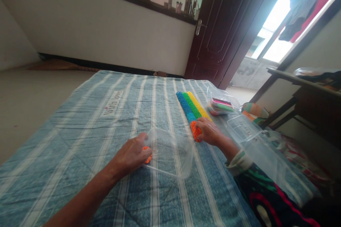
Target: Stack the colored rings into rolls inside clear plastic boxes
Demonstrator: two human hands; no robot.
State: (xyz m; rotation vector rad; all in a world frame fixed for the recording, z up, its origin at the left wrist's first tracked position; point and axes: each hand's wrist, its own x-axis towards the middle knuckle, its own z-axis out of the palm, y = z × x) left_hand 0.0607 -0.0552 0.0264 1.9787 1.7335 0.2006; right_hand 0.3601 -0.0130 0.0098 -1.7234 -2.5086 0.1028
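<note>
Head view: my left grip (132,151) pinches an orange bit (148,159); my right grip (210,131), hold unclear, maybe steadies the orange row (195,134).

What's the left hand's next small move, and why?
Probably bring the orange piece at the left hand over beside the orange section. The colours match, and that section lies at the near end of the blue strip with the right hand on it, while the left piece is off at the clear container's left rim.
</note>
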